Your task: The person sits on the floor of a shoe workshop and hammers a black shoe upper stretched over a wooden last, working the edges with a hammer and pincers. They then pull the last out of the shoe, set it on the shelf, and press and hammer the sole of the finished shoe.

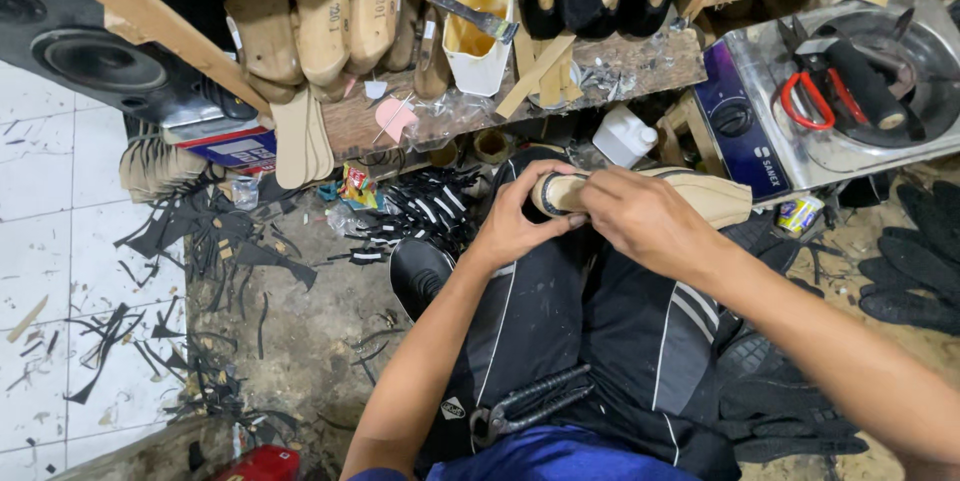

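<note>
- Your left hand (520, 226) cups the toe end of the beige shoe upper on its last (640, 196), fingers wrapped under it; the shoe rests across your knees, just below the wooden shelf (640, 66).
- Your right hand (640, 221) lies closed over the top, thumb pressing at the sole edge. I'd keep that left grip firm and work round the rim in small presses so the upper doesn't wrinkle.
- Lasting pincers (530, 406) sit on your lap, near your left elbow.
- Above your hands: a white cup (478, 41) stained with yellowish glue, a blade (465, 11) resting across its mouth.
- Small white jug (622, 136) just above your right hand; contents hidden.
</note>
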Motion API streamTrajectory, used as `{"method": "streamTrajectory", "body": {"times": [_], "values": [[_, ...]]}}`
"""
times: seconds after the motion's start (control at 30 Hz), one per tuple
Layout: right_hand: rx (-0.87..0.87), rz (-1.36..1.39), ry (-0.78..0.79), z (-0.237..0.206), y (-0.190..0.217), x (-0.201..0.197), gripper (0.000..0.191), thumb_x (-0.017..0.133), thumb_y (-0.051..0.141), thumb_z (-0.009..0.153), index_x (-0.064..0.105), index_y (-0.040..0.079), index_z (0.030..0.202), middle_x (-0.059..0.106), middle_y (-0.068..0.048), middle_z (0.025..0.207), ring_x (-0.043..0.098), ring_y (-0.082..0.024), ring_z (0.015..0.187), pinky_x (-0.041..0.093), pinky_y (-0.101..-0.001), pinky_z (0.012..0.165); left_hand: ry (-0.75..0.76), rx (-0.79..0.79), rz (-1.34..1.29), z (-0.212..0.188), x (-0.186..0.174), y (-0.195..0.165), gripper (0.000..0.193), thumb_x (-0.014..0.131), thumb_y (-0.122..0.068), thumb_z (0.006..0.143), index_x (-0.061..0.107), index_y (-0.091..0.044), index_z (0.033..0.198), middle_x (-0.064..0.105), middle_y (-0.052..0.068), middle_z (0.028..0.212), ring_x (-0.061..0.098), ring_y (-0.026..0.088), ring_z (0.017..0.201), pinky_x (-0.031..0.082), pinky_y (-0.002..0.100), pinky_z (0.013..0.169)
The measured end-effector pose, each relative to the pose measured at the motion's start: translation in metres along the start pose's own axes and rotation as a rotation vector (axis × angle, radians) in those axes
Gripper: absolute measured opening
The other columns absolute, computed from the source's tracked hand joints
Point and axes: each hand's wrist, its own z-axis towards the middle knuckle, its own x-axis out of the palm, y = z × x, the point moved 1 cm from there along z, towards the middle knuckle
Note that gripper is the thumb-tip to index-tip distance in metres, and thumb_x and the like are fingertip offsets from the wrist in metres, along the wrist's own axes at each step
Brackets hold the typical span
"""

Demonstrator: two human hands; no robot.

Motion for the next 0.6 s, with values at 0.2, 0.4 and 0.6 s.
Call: {"method": "streamTrajectory", "body": {"times": [0.2, 0.4, 0.6], "values": [[0.346, 0.352, -0.215, -0.006, -0.011, 0.014, 0.015, 0.077, 0.005, 0.086, 0.076, 0.001, 0.1, 0.073, -0.007, 0.087, 0.068, -0.017, 0.069, 0.054, -0.0285, 0.065, 0.0, -0.02, -0.002, -0.002, 0.0, -0.002, 0.059, 0.088, -0.022, 0.082, 0.059, -0.008, 0.131, 0.073, 0.007, 0.117, 0.07, 0.015, 0.108, 0.055, 0.031, 0.099], [0.315, 0.42, -0.278, 0.005, -0.004, 0.023, 0.014, 0.074, 0.005, 0.091, 0.074, -0.001, 0.103, 0.072, -0.009, 0.092, 0.07, -0.016, 0.08, 0.054, -0.0287, 0.071, -0.01, 0.011, -0.01, -0.001, -0.001, -0.001, 0.059, 0.089, -0.021, 0.081, 0.06, -0.008, 0.131, 0.072, 0.008, 0.12, 0.069, 0.016, 0.111, 0.054, 0.032, 0.101], [0.249, 0.301, -0.227, 0.016, 0.0, 0.022, 0.013, 0.072, 0.004, 0.092, 0.07, -0.002, 0.103, 0.068, -0.013, 0.092, 0.068, -0.026, 0.079, 0.052, -0.034, 0.069, -0.024, -0.013, 0.013, -0.001, -0.002, 0.003, 0.058, 0.089, -0.019, 0.079, 0.061, -0.007, 0.129, 0.073, 0.009, 0.118, 0.07, 0.017, 0.108, 0.055, 0.032, 0.099]]}}
